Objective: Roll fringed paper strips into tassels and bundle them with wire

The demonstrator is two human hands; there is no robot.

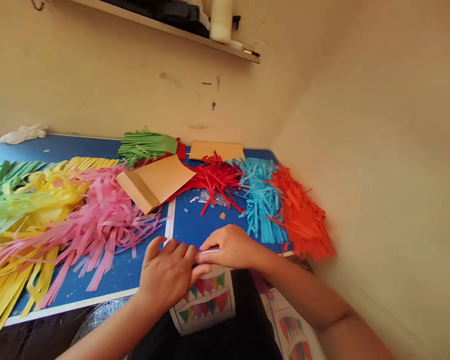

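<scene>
Close together at the table's front edge, my left hand (168, 272) and my right hand (230, 247) are both closed. A thin pale edge shows between the thumb and fingers of my right hand. Directly below hangs a white paper piece (206, 305) printed with rows of colourful bunting flags, over my dark-clothed lap. The pale edge looks like the top of this printed paper, though my fingers hide where they join. My left hand's fingers curl over the same edge, with its thumb underneath.
Fringed paper in pink (105, 210), yellow (56, 200), green (146, 145), red (215, 175), light blue (262, 195) and orange (302, 212) covers much of the blue table (195, 225). A brown paper bag (157, 182) lies among it. A wall shelf (165, 27) hangs above.
</scene>
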